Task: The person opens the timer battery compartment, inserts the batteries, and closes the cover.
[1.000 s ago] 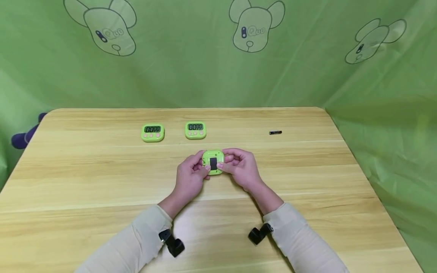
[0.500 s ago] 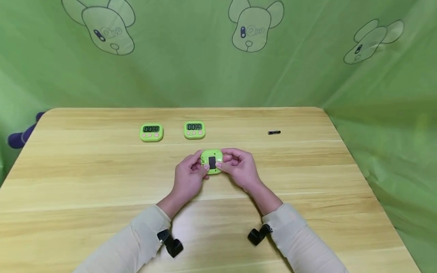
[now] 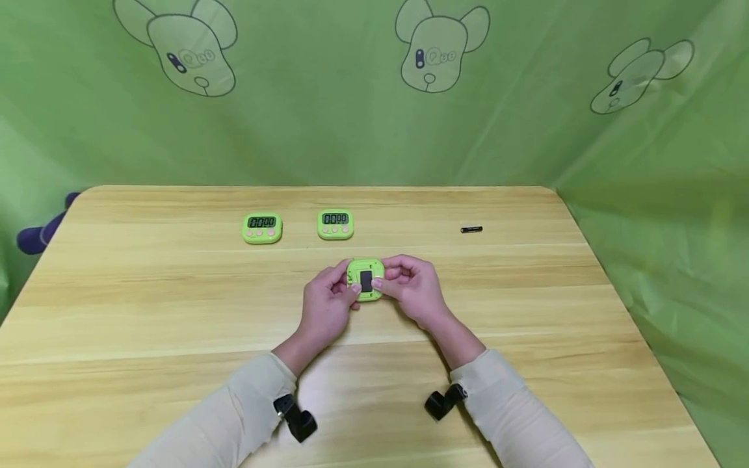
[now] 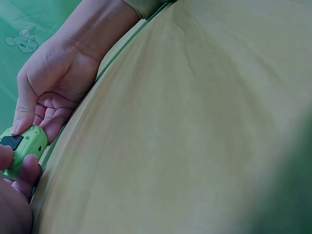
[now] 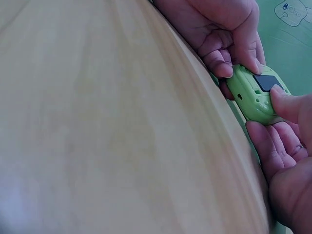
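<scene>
A lime-green digital timer [image 3: 365, 263] is held between both hands over the middle of the table, its back turned up with a black rectangle in the centre. My left hand [image 3: 325, 304] grips its left side, thumb on the back face. On the opposite side my right hand [image 3: 417, 292] pinches it, thumb tip at the edge of the black rectangle. The right wrist view shows the timer [image 5: 251, 100] tilted, with fingers beneath it and a small slot in its side. In the left wrist view the timer [image 4: 30, 146] is partly cut off by the frame.
Two more green timers, one at the left [image 3: 262, 238] and one nearer the middle [image 3: 335, 234], lie face up behind the hands. A small black battery [image 3: 471, 229] lies at the back right of the wooden table [image 3: 526, 312]. Green curtain [image 3: 328, 130] hangs behind.
</scene>
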Action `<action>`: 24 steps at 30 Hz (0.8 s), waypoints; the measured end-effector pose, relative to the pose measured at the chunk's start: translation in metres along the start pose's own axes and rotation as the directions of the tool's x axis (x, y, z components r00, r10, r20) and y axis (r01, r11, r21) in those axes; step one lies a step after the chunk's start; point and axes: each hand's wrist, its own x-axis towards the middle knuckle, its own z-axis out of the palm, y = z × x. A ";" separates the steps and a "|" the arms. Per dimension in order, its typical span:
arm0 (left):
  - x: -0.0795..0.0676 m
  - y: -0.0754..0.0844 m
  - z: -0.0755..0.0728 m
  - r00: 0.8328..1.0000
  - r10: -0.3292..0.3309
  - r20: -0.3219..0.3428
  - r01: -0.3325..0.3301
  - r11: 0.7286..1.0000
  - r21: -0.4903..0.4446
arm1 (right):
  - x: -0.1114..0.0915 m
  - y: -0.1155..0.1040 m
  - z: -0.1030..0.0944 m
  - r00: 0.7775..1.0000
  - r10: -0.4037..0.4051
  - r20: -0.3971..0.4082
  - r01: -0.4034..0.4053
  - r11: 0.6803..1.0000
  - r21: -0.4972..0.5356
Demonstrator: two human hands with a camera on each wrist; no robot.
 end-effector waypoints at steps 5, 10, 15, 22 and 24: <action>0.000 0.000 0.001 1.000 0.000 -0.003 0.000 1.000 0.019 | -0.002 0.000 0.001 1.000 -0.004 -0.006 0.004 1.000 0.010; 0.000 0.000 0.001 1.000 0.005 0.003 -0.006 0.999 0.047 | -0.003 0.000 0.002 1.000 0.006 -0.018 -0.006 1.000 -0.004; 0.000 0.000 -0.003 1.000 0.009 0.005 -0.009 0.998 0.060 | -0.001 0.000 0.001 0.999 0.047 0.010 -0.047 0.999 0.019; 0.000 -0.003 -0.004 1.000 -0.019 -0.001 0.019 0.999 -0.047 | 0.000 -0.002 -0.007 0.993 0.099 0.068 -0.103 0.993 0.057; 0.000 -0.004 -0.002 1.000 -0.023 0.004 0.024 0.998 -0.062 | 0.000 -0.003 -0.010 0.995 0.097 0.037 -0.098 0.995 0.013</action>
